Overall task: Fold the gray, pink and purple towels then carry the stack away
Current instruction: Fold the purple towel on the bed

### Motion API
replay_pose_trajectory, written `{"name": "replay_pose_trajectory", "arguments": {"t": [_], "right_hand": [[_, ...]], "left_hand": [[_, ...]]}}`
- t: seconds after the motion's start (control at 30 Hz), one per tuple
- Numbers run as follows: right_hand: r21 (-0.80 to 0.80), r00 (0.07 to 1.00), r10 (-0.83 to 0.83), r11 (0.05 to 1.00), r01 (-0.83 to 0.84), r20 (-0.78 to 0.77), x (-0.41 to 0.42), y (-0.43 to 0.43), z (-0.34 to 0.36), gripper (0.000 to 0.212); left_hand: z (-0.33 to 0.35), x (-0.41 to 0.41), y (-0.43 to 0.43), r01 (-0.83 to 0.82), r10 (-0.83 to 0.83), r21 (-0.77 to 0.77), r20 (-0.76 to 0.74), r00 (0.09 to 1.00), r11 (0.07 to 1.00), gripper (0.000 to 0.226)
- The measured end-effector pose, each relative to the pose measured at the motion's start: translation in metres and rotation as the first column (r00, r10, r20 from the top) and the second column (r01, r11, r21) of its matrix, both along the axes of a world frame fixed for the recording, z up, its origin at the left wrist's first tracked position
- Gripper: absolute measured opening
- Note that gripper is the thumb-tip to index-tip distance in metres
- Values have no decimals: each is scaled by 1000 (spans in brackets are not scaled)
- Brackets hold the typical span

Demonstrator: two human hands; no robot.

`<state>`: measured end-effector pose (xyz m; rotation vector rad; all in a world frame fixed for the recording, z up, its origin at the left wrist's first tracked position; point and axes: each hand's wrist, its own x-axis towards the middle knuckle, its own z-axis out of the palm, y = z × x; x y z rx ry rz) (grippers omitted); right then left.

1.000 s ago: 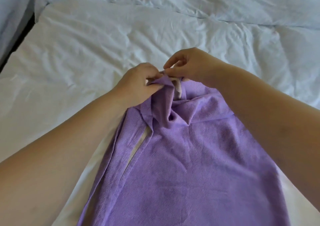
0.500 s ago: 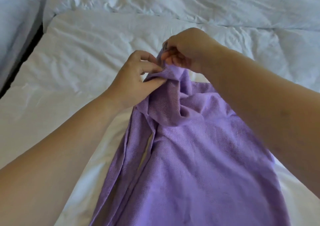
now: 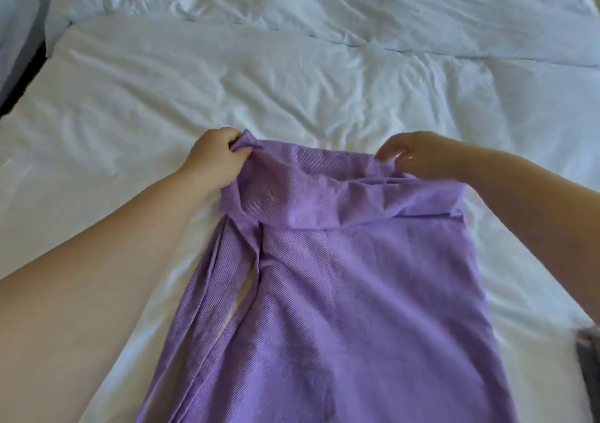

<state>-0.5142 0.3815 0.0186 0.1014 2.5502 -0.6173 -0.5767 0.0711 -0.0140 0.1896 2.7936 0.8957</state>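
Observation:
The purple towel [image 3: 341, 309] lies lengthwise on the white bed, running from the middle down to the bottom edge. Its far end is rolled over into a loose fold. My left hand [image 3: 214, 159] grips the far left corner of that end, fingers curled round the cloth. My right hand [image 3: 418, 156] pinches the far right corner, the fingertips partly blurred. A grey towel [image 3: 589, 367] shows only as a dark sliver at the right edge. No pink towel is in view.
The white rumpled bed sheet [image 3: 292, 91] spreads all around the towel. A folded white duvet [image 3: 324, 3] lies across the far side. A dark gap [image 3: 22, 65] runs along the bed's left edge.
My two hands, which held the bunched far end close together, have moved apart to left and right. The towel's far edge is now spread wide between them.

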Motion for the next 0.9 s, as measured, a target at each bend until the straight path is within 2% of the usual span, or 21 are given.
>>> {"name": "replay_pose_trajectory", "arguments": {"t": [0.07,0.13,0.17,0.23,0.3,0.37,0.4,0.47,0.57,0.6,0.63,0.7,0.77,0.83,0.9], "right_hand": [[88,997,31,995,-37,67,17,30,-15,47],[189,988,63,978,-89,139,30,54,-26,51],[276,980,103,950,-148,169,36,63,-30,49],[471,953,221,831,-296,209,42,77,-33,34],[579,936,248,737,-349,248,42,85,-32,25],[641,919,282,660,-393,274,42,95,-32,21],[667,904,322,611,-425,281,41,100,-31,20],[677,885,369,576,-459,286,34,105,-28,24],[584,902,383,692,-424,201,23,107,-19,21],[572,897,412,701,-426,162,22,105,-18,20],[586,871,475,674,-450,122,21,103,-17,18],[633,761,641,548,-546,101,24,95,-18,15],[600,682,722,498,-626,112,31,86,-23,15],[544,681,724,531,-650,108,38,83,-25,17],[512,711,687,562,-649,148,45,88,-26,16]], "left_hand": [[-9,-8,4,28,-34,-152,-39,999,988,28],[-13,-14,8,26,-45,-285,-61,997,958,17],[-15,-16,9,51,-66,-328,-36,997,943,12],[-20,-23,10,177,-157,-405,81,984,897,14],[-23,-29,11,303,-229,-405,220,948,863,16],[-23,-34,10,346,-244,-361,298,923,866,10],[-22,-36,9,353,-250,-352,305,919,867,19],[-19,-40,7,363,-267,-319,307,914,875,24],[-15,-42,4,356,-281,-183,340,898,916,11],[-14,-42,3,333,-259,-160,361,896,929,8],[-14,-43,2,315,-240,-147,382,893,938,7],[-16,-44,1,322,-237,-163,397,887,932,11],[-17,-44,2,302,-242,-171,301,922,938,23],[-15,-46,4,188,-171,-95,161,972,978,28],[-10,-49,3,80,-82,23,111,990,997,21]]}}
